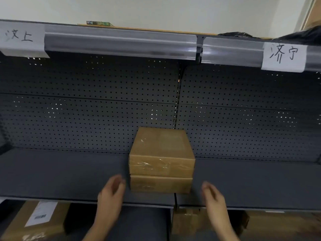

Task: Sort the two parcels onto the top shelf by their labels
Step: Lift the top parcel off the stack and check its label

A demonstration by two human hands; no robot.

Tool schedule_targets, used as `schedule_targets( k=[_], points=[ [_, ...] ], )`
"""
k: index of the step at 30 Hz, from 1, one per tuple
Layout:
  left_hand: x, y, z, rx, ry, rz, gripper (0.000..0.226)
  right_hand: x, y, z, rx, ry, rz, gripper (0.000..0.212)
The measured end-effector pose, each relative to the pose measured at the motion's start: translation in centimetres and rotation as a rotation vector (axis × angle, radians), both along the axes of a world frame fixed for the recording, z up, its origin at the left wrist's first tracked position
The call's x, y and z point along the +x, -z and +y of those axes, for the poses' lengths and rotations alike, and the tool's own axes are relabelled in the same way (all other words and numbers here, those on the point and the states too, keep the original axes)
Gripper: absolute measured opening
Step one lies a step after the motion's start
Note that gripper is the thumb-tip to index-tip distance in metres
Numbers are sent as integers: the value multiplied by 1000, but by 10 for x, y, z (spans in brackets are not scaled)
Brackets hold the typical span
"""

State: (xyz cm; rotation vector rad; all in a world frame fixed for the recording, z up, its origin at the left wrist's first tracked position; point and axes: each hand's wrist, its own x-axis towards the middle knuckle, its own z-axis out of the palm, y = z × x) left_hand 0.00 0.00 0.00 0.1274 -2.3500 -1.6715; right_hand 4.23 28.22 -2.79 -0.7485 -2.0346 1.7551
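Note:
Two brown cardboard parcels are stacked on the grey middle shelf (69,178): the upper parcel (161,150) with clear tape on its front sits on the lower parcel (160,184). My left hand (111,197) is just left of the stack, fingers apart, holding nothing. To the stack's right, my right hand (215,202) is likewise open and empty. Neither hand touches a parcel. The top shelf rail (119,42) above carries two handwritten paper labels, one at the left (20,38) and one at the right (284,56).
A black bag (302,35) and a flat cardboard piece with a green box (99,23) lie on the top shelf. Below the middle shelf are a labelled brown box (34,221) at left and other boxes (208,221) at right. A perforated back panel (86,110) closes the bay.

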Motion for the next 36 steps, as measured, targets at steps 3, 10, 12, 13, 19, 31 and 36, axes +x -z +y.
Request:
schedule_targets(
  k=[3,10,12,13,19,31,36],
  points=[
    [-36,-20,6,71,53,-38,57,-29,-35,-3,54,-107,47,55],
    [-85,-30,34,34,150,-195,76,-81,-55,-16,53,-196,-102,82],
    [-88,-27,39,61,139,-179,65,-86,-54,-19,42,-177,-80,76],
    [-89,-26,40,78,123,-152,59,-86,-54,-20,48,-164,-73,73],
    [-80,-19,36,150,72,-69,50,-72,-58,-22,45,-154,27,66],
    [-66,-14,26,268,162,125,46,-65,-73,-17,-474,-170,306,77],
    [-63,-7,21,-193,148,291,62,-63,-73,-18,-434,-192,366,81]
  ],
)
